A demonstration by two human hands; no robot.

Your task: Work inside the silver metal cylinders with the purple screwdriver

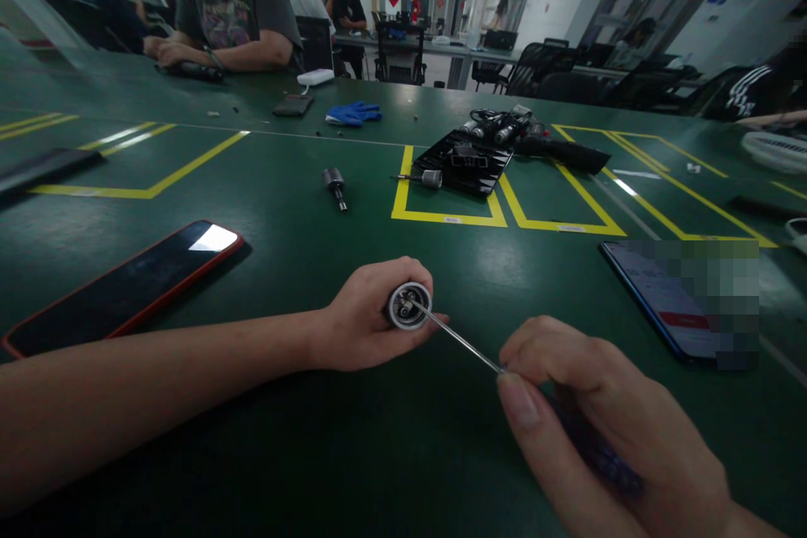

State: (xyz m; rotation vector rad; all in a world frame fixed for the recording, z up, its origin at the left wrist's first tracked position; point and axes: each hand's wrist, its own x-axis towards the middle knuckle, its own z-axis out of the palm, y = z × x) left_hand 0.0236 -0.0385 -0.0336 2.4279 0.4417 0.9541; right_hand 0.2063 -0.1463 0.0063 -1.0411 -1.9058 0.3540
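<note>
My left hand [378, 315] is closed around a round metal cylindrical part [396, 321], its open end turned toward me. Small fittings show inside the rim, but their detail is too fine to make out. In my right hand [586, 412] is a screwdriver [463, 343], gripped by its dark, partly hidden handle. The thin shaft reaches up and left, and its tip is inside the cylinder's open end. Beyond my hands, a similar metal cylindrical part with a narrow stem [334, 187] lies on the green table [283, 252].
A red-cased phone [132, 286] lies left, another phone [674, 303] right. Ahead are a black ribbed tray [463, 164], a second stemmed part [430, 178], bundled cables and connectors [501, 126] and a blue glove [354, 113]. A person [236, 17] sits across the table.
</note>
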